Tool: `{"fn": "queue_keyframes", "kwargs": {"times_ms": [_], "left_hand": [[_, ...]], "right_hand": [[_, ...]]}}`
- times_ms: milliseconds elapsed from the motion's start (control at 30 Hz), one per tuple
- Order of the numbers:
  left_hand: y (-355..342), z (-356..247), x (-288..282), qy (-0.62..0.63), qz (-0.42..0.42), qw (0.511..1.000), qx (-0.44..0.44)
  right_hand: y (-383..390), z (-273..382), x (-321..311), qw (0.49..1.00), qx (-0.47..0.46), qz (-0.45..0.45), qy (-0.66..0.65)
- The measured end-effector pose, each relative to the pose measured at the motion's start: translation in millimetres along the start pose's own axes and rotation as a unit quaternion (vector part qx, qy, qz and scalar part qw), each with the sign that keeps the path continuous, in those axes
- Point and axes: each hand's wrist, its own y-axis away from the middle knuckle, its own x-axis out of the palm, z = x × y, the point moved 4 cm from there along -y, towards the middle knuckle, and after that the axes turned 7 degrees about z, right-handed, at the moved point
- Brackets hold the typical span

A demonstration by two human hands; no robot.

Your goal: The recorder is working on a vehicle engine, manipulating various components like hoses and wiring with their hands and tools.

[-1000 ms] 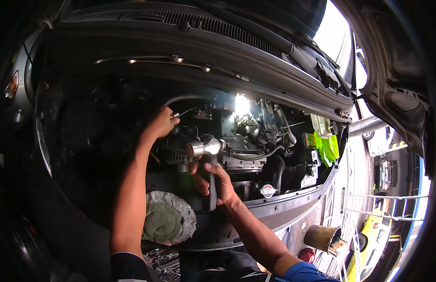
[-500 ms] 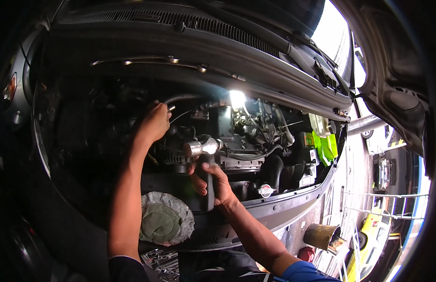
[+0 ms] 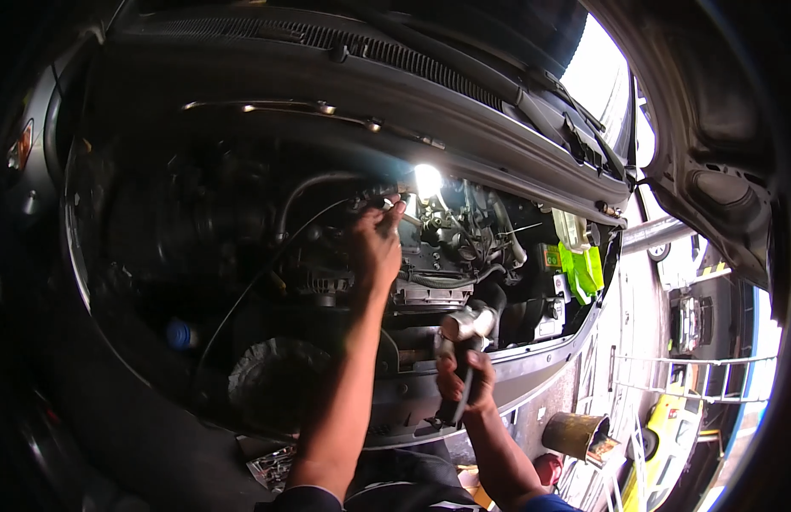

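Hands: we work under a raised bonnet, both forearms reaching from the lower edge into the engine bay (image 3: 464,256).
Left hand: our left hand (image 3: 374,247) is up high among the hoses, fingers curled on a small fitting or connector (image 3: 387,205) just beside the bright work light (image 3: 427,179); we cannot tell exactly what the fingertips pinch, only that the grip is pressed together there.
Right hand: our right hand (image 3: 464,384) is wrapped tight around the dark handle of a tool (image 3: 464,341), whose metal head sits just above the fist, near the front edge of the bay.
Tool place: it stands roughly upright, below the big black hose and apart from our left hand.
Risk, tool: we judge that the metal head could knock wiring or the battery area to the right if the wrist swings, since parts are crowded there.
Risk, left hand: glare from the light hides the fitting, so a slip or a pinched finger seems possible.
Risk, drop: anything loosened may fall into the dark lower bay, out of sight.
Labels: a bright green, angular cover or tag (image 3: 583,269) sits at the right of the bay, with a small yellow label (image 3: 551,256) just left of it.
Other: a blue cap (image 3: 180,334) shows low on the left; a brass-coloured cylinder (image 3: 576,433) lies below the bumper.
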Motion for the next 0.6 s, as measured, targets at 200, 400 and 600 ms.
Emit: {"fn": "queue_keyframes", "kwargs": {"times_ms": [200, 400, 600], "left_hand": [[-9.5, 46.0, 28.0, -0.154, -0.098, 0.980, -0.084], [-10.3, 68.4, 45.3, -0.060, -0.098, 0.993, -0.011], [-27.3, 97.2, 47.2, -0.233, -0.067, 0.970, 0.007]], "right_hand": [[79.6, 27.7, -10.9, 0.991, -0.050, -0.084, 0.091], [97.9, 48.3, 13.2, 0.940, -0.032, -0.176, 0.292], [81.0, 65.5, 41.6, 0.921, -0.042, -0.168, 0.350]]}}
